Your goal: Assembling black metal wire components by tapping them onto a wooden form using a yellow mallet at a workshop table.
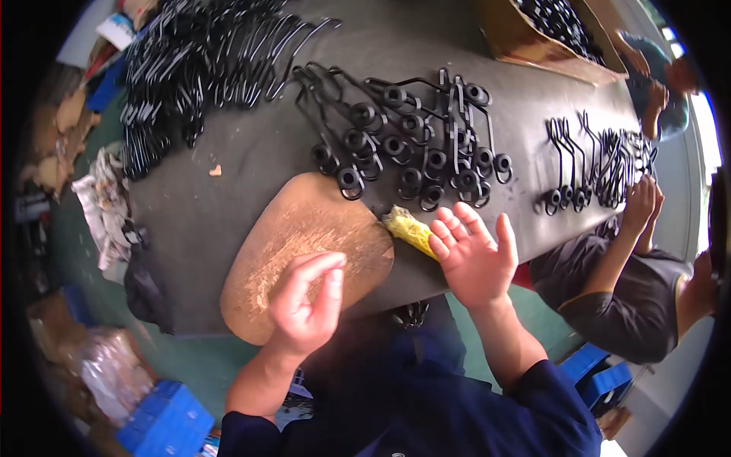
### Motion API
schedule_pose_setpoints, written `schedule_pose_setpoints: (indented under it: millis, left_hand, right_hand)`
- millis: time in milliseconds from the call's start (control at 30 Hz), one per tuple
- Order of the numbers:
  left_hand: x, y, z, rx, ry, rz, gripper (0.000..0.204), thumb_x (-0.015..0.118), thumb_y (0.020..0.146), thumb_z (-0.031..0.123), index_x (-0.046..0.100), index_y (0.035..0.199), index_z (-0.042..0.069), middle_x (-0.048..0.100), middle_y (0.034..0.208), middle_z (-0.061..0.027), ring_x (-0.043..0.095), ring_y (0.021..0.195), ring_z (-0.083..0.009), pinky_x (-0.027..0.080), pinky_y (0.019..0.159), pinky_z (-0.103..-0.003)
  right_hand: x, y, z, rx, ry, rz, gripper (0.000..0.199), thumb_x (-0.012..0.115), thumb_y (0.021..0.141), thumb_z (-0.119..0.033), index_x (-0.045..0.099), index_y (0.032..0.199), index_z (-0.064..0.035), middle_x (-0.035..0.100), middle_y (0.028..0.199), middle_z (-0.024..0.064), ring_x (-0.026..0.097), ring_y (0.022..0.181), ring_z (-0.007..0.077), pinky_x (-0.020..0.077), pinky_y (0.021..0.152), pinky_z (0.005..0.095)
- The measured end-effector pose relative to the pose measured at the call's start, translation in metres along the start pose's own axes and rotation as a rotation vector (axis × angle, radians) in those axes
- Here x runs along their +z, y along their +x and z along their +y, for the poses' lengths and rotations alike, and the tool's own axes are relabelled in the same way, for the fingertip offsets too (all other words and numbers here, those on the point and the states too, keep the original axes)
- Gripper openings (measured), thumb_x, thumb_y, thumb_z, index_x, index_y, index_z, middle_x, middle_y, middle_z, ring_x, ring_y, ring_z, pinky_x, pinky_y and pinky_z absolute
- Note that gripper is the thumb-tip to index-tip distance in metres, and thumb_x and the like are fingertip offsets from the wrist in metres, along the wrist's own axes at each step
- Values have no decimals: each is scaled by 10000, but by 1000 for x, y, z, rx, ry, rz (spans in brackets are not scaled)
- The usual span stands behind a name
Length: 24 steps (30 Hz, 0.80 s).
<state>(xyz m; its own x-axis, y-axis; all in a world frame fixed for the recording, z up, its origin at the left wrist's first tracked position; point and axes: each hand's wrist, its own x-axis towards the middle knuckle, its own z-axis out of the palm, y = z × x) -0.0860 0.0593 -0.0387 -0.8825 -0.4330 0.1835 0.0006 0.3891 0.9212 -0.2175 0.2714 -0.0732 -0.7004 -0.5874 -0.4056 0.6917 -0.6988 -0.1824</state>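
My left hand [307,303] is raised over a worn brown board [346,225], its fingers curled in toward the thumb; nothing shows between them. To the right, my right hand [478,259] is held palm up with fingers spread and holds nothing. It is close to a yellow rolled piece [412,230], perhaps cloth, that lies beside the board. Beyond both hands is a loose pile of black bent metal rods [411,126] with thick round black rings on their ends. Neither hand touches the pile.
A large heap of black bent rods [202,65] covers the table's [190,251] far left. A cardboard box [525,46] of black parts stands far right. More ringed rods [567,164] lie near a co-worker's hands [643,204]; another person is behind. Blue crates [166,419] stand on the floor.
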Motion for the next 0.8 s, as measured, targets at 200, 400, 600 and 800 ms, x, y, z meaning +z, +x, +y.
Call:
schedule_pose_setpoints:
  millis: [200, 400, 600, 800]
  left_hand:
    - [61, 5, 16, 53, -52, -207, 324, 707, 828, 2, 612, 1136, -24, 658, 1037, -137, 656, 884, -209, 535, 781, -297]
    - [82, -32, 7, 152, -47, -281, 473, 747, 822, 39, 534, 1238, -37, 646, 1078, -134, 651, 946, -175, 534, 844, -292]
    - [73, -93, -3, 74, -336, -200, 330, 723, 836, 35, 570, 1123, -22, 655, 877, -50, 645, 809, -131, 539, 758, -274]
    - [43, -118, 0, 35, -368, -117, 190, 694, 857, 28, 589, 1008, -18, 657, 856, -52, 636, 765, -113, 533, 705, -252]
  right_hand:
    - [-5, -13, 4, -80, 66, -43, 555, 504, 948, -482, 533, 1227, -4, 551, 1275, 216, 533, 1197, 353, 404, 1066, 477]
    - [-21, -50, 41, -126, 148, -204, 623, 481, 942, -533, 511, 1276, -9, 475, 1363, 205, 417, 1300, 344, 329, 1111, 483]
    - [-33, -95, 74, -122, 123, -260, 777, 485, 921, -576, 384, 1380, 41, 375, 1443, 263, 347, 1364, 379, 315, 1124, 500]
    - [-30, -118, 103, -48, 85, -364, 789, 497, 909, -594, 377, 1385, 23, 379, 1441, 234, 361, 1351, 352, 340, 1103, 485]
